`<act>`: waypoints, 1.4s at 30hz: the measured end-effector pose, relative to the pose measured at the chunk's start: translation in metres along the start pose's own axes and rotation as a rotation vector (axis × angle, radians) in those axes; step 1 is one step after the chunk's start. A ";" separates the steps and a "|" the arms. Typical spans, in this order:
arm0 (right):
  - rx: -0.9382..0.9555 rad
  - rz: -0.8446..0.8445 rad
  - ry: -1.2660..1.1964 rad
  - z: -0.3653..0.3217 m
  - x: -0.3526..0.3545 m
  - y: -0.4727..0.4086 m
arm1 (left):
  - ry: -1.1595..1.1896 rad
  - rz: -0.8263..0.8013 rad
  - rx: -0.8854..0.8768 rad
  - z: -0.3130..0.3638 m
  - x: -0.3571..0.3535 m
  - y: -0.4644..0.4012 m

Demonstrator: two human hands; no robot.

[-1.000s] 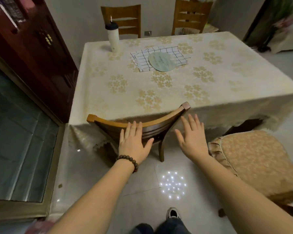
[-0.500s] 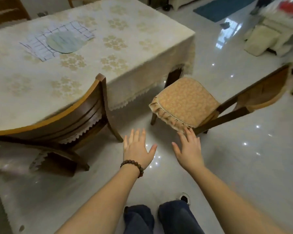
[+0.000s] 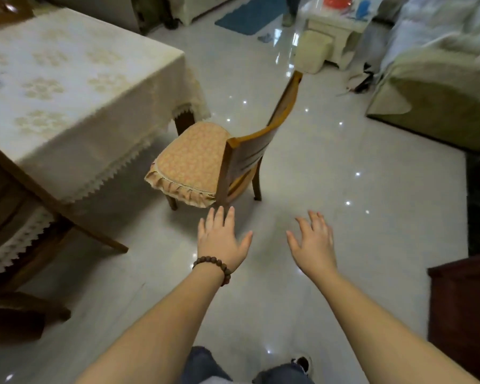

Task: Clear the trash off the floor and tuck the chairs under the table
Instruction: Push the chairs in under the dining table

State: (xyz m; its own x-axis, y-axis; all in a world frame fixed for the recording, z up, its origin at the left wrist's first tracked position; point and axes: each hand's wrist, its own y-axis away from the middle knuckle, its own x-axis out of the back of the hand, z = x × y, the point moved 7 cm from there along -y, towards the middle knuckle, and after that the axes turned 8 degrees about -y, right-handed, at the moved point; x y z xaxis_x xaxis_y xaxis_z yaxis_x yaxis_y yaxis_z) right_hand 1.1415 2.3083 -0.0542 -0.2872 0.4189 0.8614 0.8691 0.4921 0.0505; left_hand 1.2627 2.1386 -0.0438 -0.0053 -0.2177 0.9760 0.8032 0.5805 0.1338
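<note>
Both hands (image 3: 222,242) off tucked chair (image 3: 14,217) | now facing cushioned chair (image 3: 203,164)

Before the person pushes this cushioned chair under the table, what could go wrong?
1. The cushioned chair stands angled beside the table leg; pushed straight, it may hit the leg.
2. The lace tablecloth edge hangs low and could catch on the seat.
3. Both the left hand and right hand are open and off the chair; the glossy floor may let it slide.
</note>
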 end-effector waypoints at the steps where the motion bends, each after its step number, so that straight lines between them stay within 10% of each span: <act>1: -0.007 0.003 0.004 0.023 0.016 0.000 | -0.004 0.004 -0.007 0.027 -0.002 0.000; 10: -0.059 0.019 -0.038 0.156 0.111 -0.012 | -0.034 0.039 -0.042 0.186 -0.009 -0.012; 22: 0.031 -0.049 -0.059 0.201 0.128 -0.138 | -0.074 0.127 0.082 0.235 -0.008 -0.121; 42: 0.773 -0.291 0.021 -0.040 0.102 -0.423 | 0.002 0.325 0.557 0.147 0.098 -0.272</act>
State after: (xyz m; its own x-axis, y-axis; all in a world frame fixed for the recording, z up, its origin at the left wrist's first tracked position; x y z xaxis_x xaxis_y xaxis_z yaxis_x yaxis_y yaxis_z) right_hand 0.7601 2.1124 0.0322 -0.4436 0.1825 0.8774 0.2364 0.9682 -0.0819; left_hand 0.9558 2.0746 0.0403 0.1874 0.0367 0.9816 0.3339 0.9374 -0.0988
